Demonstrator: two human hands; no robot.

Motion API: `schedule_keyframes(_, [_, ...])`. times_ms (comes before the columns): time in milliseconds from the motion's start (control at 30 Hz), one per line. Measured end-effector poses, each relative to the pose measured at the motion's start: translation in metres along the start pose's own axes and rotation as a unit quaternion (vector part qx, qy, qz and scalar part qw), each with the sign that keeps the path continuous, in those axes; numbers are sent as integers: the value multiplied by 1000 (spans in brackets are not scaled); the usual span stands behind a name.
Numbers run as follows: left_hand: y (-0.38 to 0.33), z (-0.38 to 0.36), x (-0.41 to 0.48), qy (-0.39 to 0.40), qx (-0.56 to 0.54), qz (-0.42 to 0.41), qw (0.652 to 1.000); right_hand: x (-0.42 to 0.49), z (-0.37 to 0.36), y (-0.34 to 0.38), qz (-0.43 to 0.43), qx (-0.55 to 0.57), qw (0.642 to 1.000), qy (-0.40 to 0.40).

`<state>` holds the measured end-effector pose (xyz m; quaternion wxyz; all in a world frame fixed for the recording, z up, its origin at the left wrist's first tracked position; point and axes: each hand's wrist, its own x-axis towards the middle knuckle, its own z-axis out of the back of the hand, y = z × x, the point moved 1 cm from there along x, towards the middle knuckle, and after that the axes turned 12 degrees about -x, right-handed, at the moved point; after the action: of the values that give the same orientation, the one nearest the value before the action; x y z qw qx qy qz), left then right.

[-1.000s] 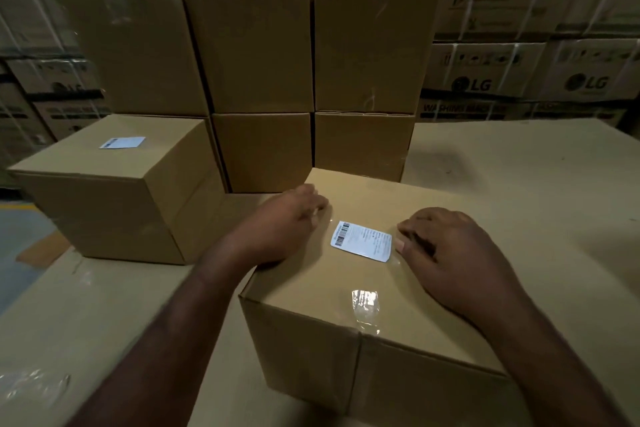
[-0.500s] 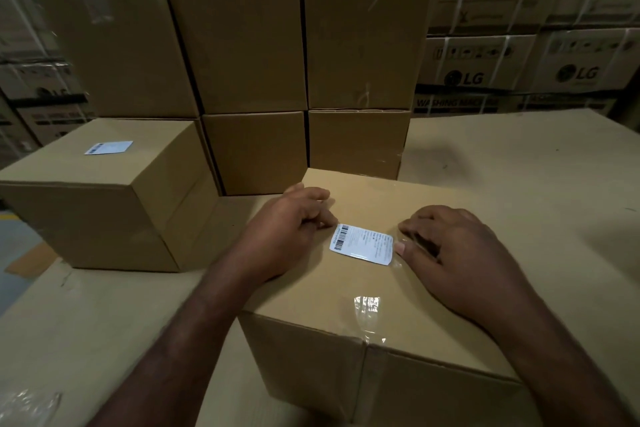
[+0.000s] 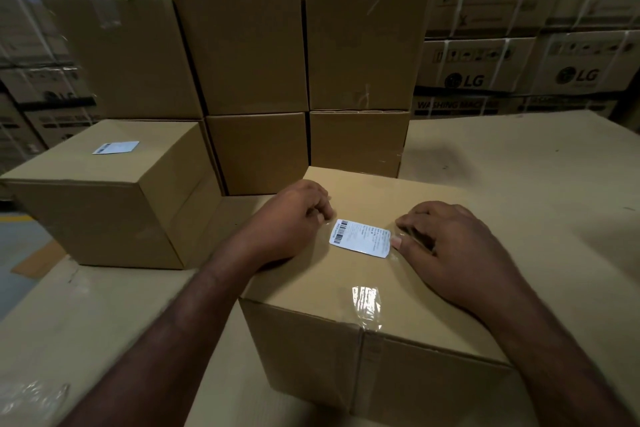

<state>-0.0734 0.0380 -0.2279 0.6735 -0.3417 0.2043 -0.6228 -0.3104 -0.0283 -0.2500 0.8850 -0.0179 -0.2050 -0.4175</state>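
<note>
Clear crumpled plastic film [image 3: 31, 395]: lying at the near left corner of the tan cardboard-covered desk [image 3: 104, 315], well apart from everything else.
Brown corrugated cardboard box [image 3: 311, 288]: standing on the desk, one corner turned toward the camera, with a glossy strip of clear tape [image 3: 366, 305] running over the near edge of its top.
White rectangular barcode label [image 3: 360, 238]: lying flat near the middle of the box top, barcode end to the left.
Left hand [image 3: 291, 224]: resting on the box top just left of the label; fingers [image 3: 313, 196] curled under with tips hidden, so cannot tell whether anything is pinched.
Right hand [image 3: 457, 250]: resting on the box top right of the label; fingers [image 3: 433, 210] bent and spread, gripping nothing, thumb tip touching the label's right edge.
Second brown cardboard box [image 3: 104, 204]: on the desk to the left, near but apart, with a small white sticker [image 3: 116, 147] on top.
Stack of plain brown cardboard boxes [image 3: 249, 52]: two tiers high, just behind both nearer boxes.
Printed LG cartons [image 3: 478, 66]: filling the far background.
</note>
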Motion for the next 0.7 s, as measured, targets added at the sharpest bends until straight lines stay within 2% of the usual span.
schedule_keyframes(233, [7, -4, -3, -12, -46, -3, 999, 1, 1, 1, -5, 0, 1000, 14])
schedule_keyframes(500, [0, -5, -11, -15, 36, -47, 998, 0, 4, 2, -8, 9, 1000, 16])
schedule_keyframes(700, [-1, -4, -14, -37, 1, -42, 998, 0, 5, 4, -13, 10, 999, 29])
